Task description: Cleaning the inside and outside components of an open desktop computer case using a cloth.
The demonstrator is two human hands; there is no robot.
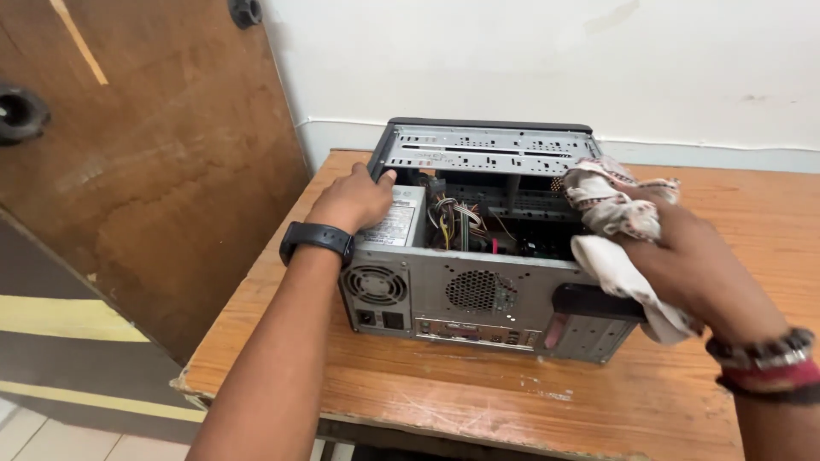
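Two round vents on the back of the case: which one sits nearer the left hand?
The fan grille with concentric rings, just below the left hand. The perforated mesh vent sits nearer the panel's middle.

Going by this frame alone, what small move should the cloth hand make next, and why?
Probably lower the cloth into the open computer case and wipe inside. The right hand holds the bunched cloth at the case's open top edge, above the cables, while the left hand braces the opposite side.
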